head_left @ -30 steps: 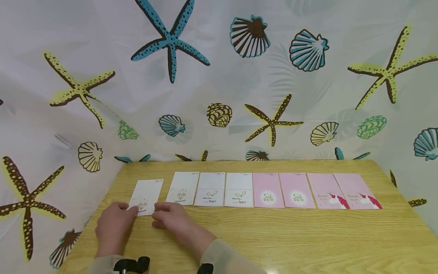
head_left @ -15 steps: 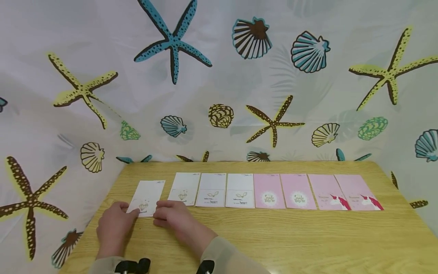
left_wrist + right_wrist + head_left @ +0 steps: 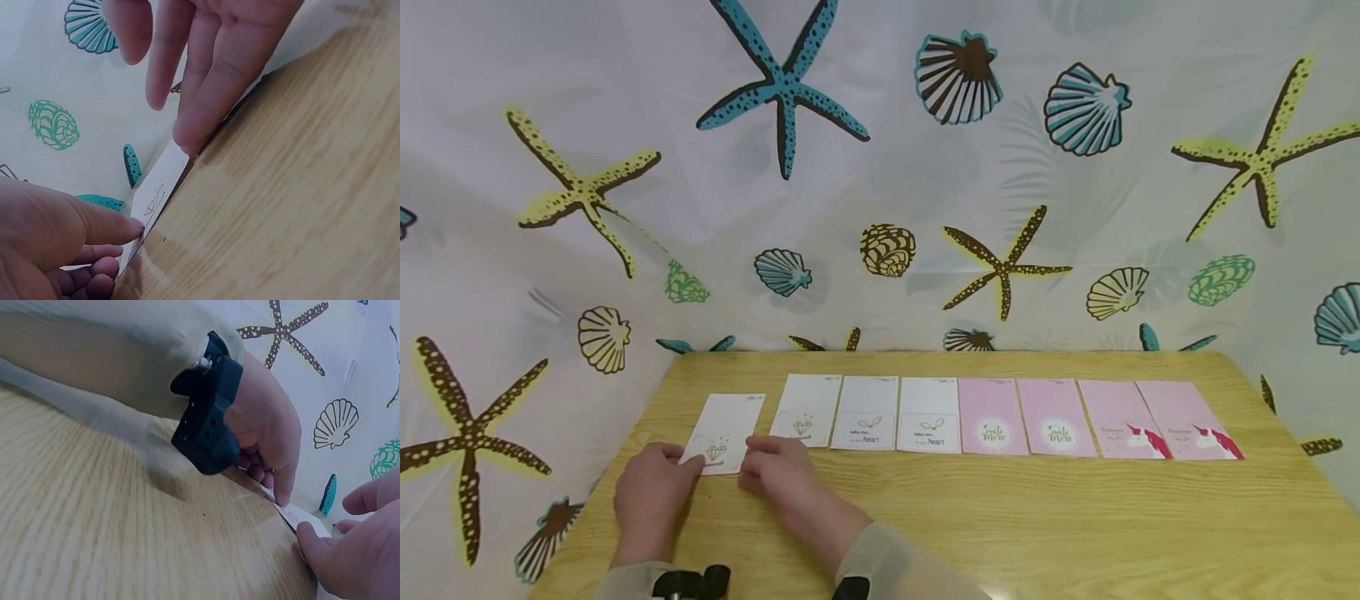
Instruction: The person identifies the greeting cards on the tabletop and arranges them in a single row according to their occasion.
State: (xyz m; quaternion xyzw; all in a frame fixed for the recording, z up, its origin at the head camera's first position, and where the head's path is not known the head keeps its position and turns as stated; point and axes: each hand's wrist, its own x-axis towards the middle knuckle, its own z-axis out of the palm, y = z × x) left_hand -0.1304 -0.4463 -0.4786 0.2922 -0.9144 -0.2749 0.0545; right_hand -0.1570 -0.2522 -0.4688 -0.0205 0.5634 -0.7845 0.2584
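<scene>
In the head view, a white card [image 3: 724, 433] with a gold diamond print lies at the left end of the table, slightly apart from a row of cards. My left hand [image 3: 651, 500] holds its lower left corner, thumb on the printed face and the other fingers curled at the left edge. On the opposite side, my right hand [image 3: 786, 479] touches the lower right edge with fairly straight fingers. In the left wrist view, the thumb [image 3: 115, 226] presses the card [image 3: 164, 178]. A matching diamond card [image 3: 805, 412] lies just right, its lower left part behind my right hand.
Rightward along the row lie two white heart cards [image 3: 862, 400] [image 3: 928, 396], two pink "Smile More" cards [image 3: 988, 404] [image 3: 1051, 400] and two pink unicorn cards [image 3: 1116, 408] [image 3: 1176, 404]. A shell-and-starfish cloth [image 3: 880, 167] hangs around the wooden table [image 3: 1037, 517].
Both hands stay at the diamond card, with the right fingertips shifting slightly along its right edge. The head view drifts a little; the row of cards stays put.
</scene>
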